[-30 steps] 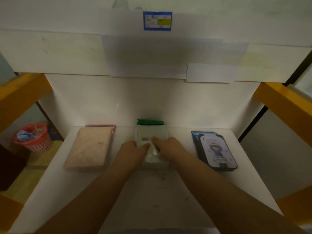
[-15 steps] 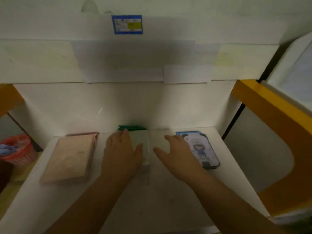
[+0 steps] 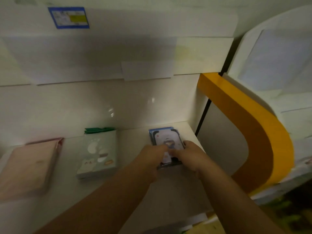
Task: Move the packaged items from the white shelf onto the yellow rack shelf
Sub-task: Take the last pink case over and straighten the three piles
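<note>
Three stacks of packaged items lie on the white shelf (image 3: 135,191). A pink packet (image 3: 28,164) lies at the left. In the middle sits a pale green pack (image 3: 98,154) with a dark green pack under its far end. At the right is a blue-and-dark stack of cartoon-printed packs (image 3: 166,137). My left hand (image 3: 150,157) grips the near left side of that stack and my right hand (image 3: 192,155) grips its near right side. The hands cover the stack's front half. The yellow rack's beam (image 3: 249,119) curves along the right.
A white back wall and a white panel with a blue-and-yellow label (image 3: 68,17) close in the shelf above. A black upright (image 3: 203,115) bounds the shelf at the right, with a grey panel beyond it. Another white shelf unit (image 3: 278,61) stands at the far right.
Both hands left the pale green pack in the middle and moved right onto the cartoon-printed stack. My view has turned to the right; the red basket at the left is out of sight.
</note>
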Motion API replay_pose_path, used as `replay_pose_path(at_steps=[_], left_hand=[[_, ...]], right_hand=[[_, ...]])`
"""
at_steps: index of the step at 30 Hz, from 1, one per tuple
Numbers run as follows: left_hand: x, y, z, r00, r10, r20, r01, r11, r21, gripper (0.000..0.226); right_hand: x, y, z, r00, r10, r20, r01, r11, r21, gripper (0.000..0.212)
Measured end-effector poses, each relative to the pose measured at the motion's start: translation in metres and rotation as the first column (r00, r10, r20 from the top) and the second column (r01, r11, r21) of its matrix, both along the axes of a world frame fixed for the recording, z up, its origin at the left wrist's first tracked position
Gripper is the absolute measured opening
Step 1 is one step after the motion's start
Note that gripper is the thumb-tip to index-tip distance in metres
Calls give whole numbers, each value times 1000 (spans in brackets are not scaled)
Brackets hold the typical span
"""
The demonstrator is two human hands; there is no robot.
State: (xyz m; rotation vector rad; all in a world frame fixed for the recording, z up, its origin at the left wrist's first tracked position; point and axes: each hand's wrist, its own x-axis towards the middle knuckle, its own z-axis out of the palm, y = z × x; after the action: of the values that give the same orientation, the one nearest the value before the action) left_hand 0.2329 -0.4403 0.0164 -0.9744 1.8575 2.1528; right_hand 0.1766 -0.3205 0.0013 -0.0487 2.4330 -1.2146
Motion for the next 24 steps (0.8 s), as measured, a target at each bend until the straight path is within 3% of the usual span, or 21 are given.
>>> replay_pose_path(at_steps=[3,6,9,12,14,17,24], left_hand=[[-9,-2,-2,999,24,37,-26,998,56,31],[-10,0,-2,998,38,49,-43,991,125,23],[-3,-1,-2,1000,20,23,-22,992,121,23],[6,-8,-6,987,-43,-152,34,998,-58,27],[16,-13,-5,966,-135,-219,73,960,-271,32],[26,-19,-10,924,-262,-280,112,883,-456,45],[38,-16,-26,806,-348,-479,-9,803,-596,51]], right_hand=[[-1,5,-2,998,-26,55,30,996,-89,46],[2,12,-5,998,-17,60,29,980,-198,28],[11,11,-11,1000,-5,11,8,965,-261,38],[20,12,-13,997,7,-77,-27,965,-262,50],[22,20,-14,994,59,-91,-84,950,-301,50],[26,29,-12,991,107,-84,-129,930,-344,54],[31,28,-5,951,143,-273,-236,908,-347,48]])
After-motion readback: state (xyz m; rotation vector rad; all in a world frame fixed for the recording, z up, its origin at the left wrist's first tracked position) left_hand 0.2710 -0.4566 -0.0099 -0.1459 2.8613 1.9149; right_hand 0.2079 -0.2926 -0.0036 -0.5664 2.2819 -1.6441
